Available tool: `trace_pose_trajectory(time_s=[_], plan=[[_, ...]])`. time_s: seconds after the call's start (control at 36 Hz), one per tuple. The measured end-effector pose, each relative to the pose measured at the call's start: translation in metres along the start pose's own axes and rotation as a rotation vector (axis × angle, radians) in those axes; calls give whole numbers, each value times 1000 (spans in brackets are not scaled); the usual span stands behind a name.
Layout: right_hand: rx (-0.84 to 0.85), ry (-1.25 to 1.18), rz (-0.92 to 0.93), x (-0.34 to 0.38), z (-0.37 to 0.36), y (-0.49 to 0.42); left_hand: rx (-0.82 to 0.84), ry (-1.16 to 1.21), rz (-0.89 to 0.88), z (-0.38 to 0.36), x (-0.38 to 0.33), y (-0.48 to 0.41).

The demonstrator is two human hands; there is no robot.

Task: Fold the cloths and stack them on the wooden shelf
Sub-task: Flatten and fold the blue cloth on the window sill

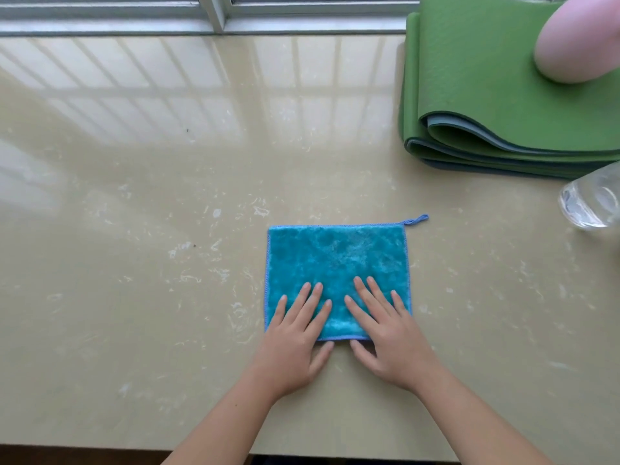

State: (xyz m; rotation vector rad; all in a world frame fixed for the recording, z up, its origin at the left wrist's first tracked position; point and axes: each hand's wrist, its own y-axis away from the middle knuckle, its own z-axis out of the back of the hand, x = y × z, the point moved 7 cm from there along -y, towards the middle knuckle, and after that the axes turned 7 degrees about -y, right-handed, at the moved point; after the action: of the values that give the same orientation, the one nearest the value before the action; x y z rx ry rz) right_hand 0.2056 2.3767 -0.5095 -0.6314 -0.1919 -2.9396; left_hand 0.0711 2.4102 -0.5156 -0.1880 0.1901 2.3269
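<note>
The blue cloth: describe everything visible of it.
The blue cloth is a roughly square piece of plush teal fabric with lighter blue stitched edging and a small hanging loop at its far right corner. It lies flat on the glossy beige counter. The left hand and right hand rest on its near half, fingers straight and spread, thumbs beyond its near edge. Whether it is already folded cannot be told.

blue cloth [339, 263], green mat [486, 95], beige counter [134, 229]
</note>
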Motion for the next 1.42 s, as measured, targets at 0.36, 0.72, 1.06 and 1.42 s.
trace_pose_trajectory(time_s=[0.36,0.72,1.06,1.42], plan=[[-129,118,-191,-7,-7,-92,-69,-69,221,0,24,-80],[-215,103,-295,-47,-5,-80,-69,-76,394,-4,68,-69],[-273,148,-218,-20,-11,-51,-188,-29,203,-3,20,-57],[-78,99,-91,-19,-28,-47,-115,-131,237,-15,23,-45]])
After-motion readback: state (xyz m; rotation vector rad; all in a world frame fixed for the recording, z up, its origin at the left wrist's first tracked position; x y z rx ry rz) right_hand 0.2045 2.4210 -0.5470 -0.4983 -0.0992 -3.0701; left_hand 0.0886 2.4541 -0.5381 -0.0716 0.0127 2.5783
